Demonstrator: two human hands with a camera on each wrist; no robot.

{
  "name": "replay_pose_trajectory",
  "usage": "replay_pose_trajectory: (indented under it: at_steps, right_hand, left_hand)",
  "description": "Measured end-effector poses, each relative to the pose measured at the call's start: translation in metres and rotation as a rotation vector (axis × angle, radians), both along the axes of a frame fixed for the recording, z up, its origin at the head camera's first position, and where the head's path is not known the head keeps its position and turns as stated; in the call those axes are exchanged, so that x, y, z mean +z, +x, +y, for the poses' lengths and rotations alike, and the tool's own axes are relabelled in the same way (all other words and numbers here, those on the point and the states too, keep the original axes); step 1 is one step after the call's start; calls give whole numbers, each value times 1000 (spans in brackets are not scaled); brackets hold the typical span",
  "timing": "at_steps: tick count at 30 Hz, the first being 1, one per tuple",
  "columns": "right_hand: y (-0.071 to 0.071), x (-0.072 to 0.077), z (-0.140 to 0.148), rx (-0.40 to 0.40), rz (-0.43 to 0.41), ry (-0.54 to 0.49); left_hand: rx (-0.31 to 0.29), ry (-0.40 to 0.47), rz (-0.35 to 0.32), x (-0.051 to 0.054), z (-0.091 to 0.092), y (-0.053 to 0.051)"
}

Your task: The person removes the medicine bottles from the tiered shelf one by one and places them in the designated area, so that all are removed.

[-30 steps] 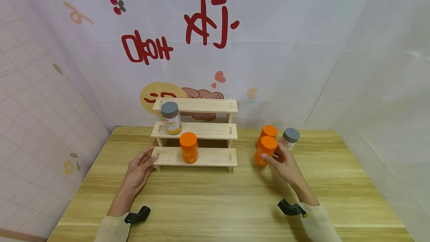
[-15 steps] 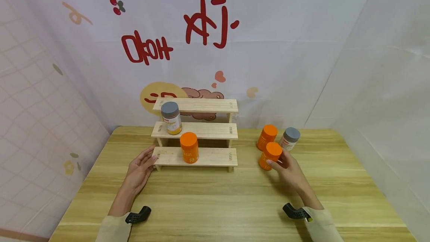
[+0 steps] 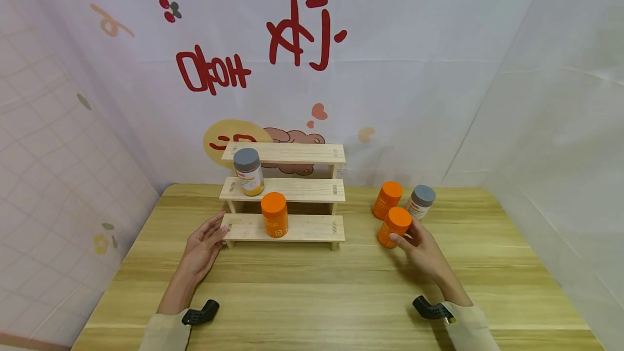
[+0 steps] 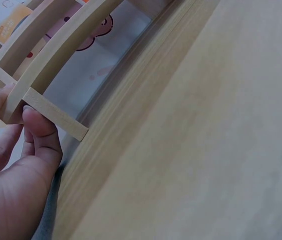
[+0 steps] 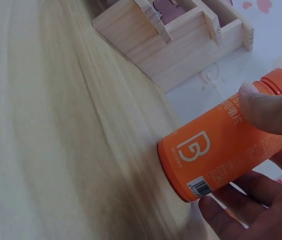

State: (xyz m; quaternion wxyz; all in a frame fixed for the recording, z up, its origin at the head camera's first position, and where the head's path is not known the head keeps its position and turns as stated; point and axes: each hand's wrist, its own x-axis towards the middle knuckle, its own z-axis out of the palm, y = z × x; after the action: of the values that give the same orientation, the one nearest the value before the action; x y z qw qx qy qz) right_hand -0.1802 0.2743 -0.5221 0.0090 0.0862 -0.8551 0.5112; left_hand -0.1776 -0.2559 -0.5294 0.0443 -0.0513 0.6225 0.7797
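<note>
My right hand [image 3: 423, 248] grips an orange bottle [image 3: 394, 227] by its side, right of the wooden rack; in the right wrist view thumb and fingers lie on either side of that bottle [image 5: 215, 145]. With thumb and fingers, my left hand [image 3: 202, 242] pinches the left end of the rack's lowest shelf [image 3: 312, 227]; the left wrist view shows this hand [image 4: 26, 170] at the shelf end [image 4: 18, 97]. Another orange bottle [image 3: 275, 215] stands on the lowest shelf, and a grey-lidded bottle [image 3: 249, 172] on the middle one.
Behind the gripped bottle stand one more orange bottle [image 3: 388, 199] and a grey-lidded bottle [image 3: 421, 201]. The rack's top shelf [image 3: 292, 152] is near the patterned back cloth [image 3: 414, 69]. All stand on a wooden table [image 3: 302, 297].
The orange bottle in my right hand has moved right and slightly towards me, away from the orange bottle behind it. My left hand stays at the rack.
</note>
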Motion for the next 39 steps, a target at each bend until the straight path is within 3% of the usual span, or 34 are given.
replay_pose_trajectory:
  at_steps: [6,15,26,39]
  right_hand:
    - [3,4,-2,-16,13,18]
    - [7,27,-6,-41,99,64]
    - [8,45,-13,-45,195,116]
    - [7,71,-28,-48,211,130]
  left_hand:
    - [1,1,-2,0,1,0]
    - [-2,0,6,0,0,1]
    - [-13,-2,16,-1,0,1]
    - [-9,5,10,-1,0,1]
